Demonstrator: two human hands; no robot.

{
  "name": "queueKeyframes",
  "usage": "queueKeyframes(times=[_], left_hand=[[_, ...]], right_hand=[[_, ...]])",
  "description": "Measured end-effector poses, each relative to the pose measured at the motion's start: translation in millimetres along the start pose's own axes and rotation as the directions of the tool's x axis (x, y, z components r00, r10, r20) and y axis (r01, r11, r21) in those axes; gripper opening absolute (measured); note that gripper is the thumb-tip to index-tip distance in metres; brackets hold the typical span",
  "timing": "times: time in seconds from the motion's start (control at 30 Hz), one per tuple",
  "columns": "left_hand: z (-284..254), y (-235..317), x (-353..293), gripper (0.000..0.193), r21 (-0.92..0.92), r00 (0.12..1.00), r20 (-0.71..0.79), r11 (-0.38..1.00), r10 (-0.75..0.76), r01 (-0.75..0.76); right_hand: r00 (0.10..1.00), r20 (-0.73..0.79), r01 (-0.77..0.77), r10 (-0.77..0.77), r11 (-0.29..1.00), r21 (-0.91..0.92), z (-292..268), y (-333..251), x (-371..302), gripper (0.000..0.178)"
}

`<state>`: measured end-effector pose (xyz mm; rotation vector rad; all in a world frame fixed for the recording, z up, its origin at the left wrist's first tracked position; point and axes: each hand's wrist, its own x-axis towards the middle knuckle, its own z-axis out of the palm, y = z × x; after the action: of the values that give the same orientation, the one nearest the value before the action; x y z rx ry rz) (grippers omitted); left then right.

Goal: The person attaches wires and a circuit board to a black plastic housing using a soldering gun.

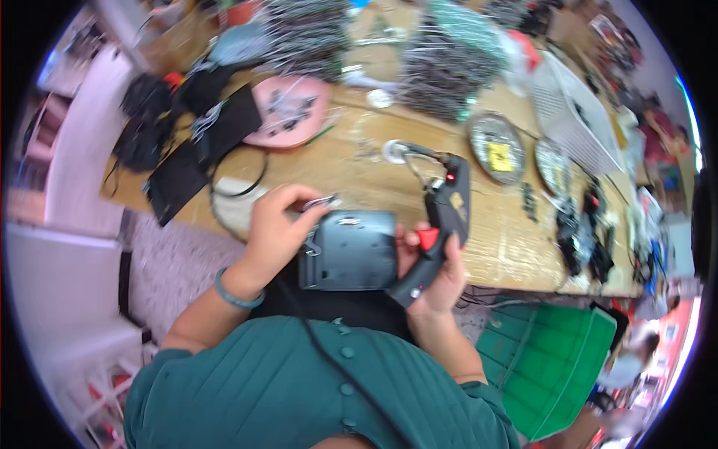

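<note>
The person wears a dark teal cloth top [269, 374], its front ribbed with narrow pleats that spread to both sides. Small round buttons [347, 352] of matching teal run in a line down the middle, toward the neckline at the lower edge of the view. The left sleeve [158, 370] and the right sleeve [479, 400] are short and plain, leaving the forearms bare. A smooth, rounded, grey-blue bangle [233, 298] circles the wrist above the bare left hand [278, 228]; the right hand [437, 277] is bare too. A smooth black cable [329, 346] crosses the top diagonally. Black fabric [374, 305] shows at the lap, perhaps trousers or a skirt; it is too dark to tell.
</note>
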<state>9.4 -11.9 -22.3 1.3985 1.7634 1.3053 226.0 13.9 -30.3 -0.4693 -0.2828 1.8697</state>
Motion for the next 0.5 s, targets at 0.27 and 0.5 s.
queueKeyframes(times=[0.27, 0.5], left_hand=[[3, 19, -4, 0.006, 0.297, 0.927, 0.054, 0.880, 0.372, -0.371], [-4, 14, -2, 0.008, 0.352, 0.976, 0.086, 0.911, 0.198, -0.216]], right_hand=[[0.993, 0.031, 0.114, -0.111, 0.981, -0.159, -23, -6, -3, 0.037], [0.996, -0.082, 0.001, -0.028, 0.947, -0.321, -17, -3, -5, 0.041]])
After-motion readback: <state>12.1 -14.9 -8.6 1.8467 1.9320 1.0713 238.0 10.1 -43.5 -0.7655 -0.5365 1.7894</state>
